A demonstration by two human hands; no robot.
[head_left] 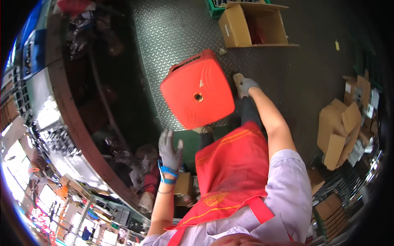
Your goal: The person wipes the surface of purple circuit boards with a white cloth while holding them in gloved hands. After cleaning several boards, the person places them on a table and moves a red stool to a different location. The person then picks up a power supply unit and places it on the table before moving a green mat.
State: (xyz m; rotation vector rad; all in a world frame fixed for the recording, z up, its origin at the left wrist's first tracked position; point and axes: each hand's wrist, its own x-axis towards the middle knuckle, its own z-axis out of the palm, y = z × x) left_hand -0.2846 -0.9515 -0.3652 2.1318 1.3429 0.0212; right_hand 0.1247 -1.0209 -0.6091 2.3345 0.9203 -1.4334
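Left hand [169,152] — spread, empty | right hand [248,85] — can't tell grip | red container [195,89] nearby

The view comes from the person's head — the left of two fisheye lenses worn side by side — and faces steeply down and forward. The lilac sleeve [289,180] and red apron [230,160] lie nearest, filling the lower middle. The left hand [169,151] and right hand [247,85] are farther out, with the red container [213,108] near the centre and the textured metal plate [176,28] beyond. The wide lens bends straight edges toward a dark rim, sweeping in bright windows [18,164] at lower left.
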